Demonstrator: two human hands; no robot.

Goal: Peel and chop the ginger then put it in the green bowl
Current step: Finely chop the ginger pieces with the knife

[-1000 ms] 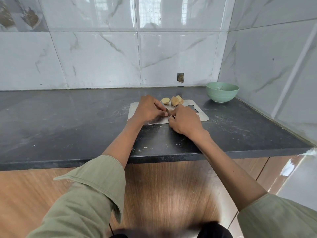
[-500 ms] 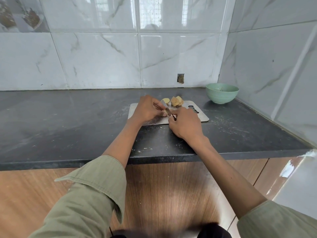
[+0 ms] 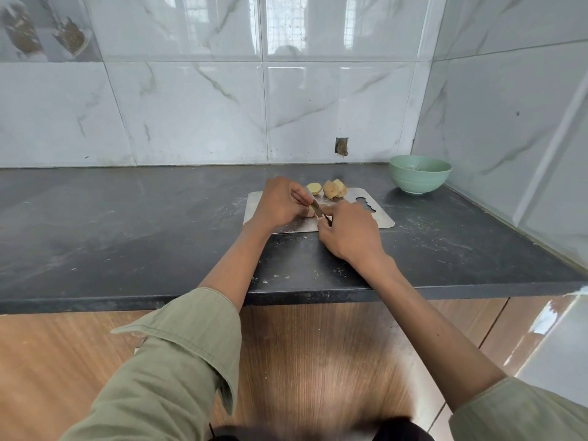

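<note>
Since the earlier frames little has shifted: the knife (image 3: 319, 212) blade has slid slightly nearer the left hand (image 3: 280, 205), and both hands have stayed over the near part of the cutting board (image 3: 380, 216). The left hand's grip is narrow, its fingers curled around a small piece of ginger (image 3: 310, 213) that is mostly hidden, only a pale bit showing under the fingertips. The right hand (image 3: 348, 232) has its grip closed around the knife handle, with the thin blade angled up and left to meet the piece between the two hands.

Further back on the board lie three peeled, yellowish ginger chunks (image 3: 331, 188), one a little to the left and two touching each other. The board is a flat metal sheet with a cut-out handle on its right side, and it lies on the dark desk (image 3: 127, 224), which is dusted with pale smears and crumbs. The green bowl (image 3: 419, 174) stands on the desk to the right of the board, well apart from the hands, near the corner of the tiled wall (image 3: 191, 106). Whether anything is in it cannot be told. Olive sleeves (image 3: 178, 354) cover the upper forearms.
</note>
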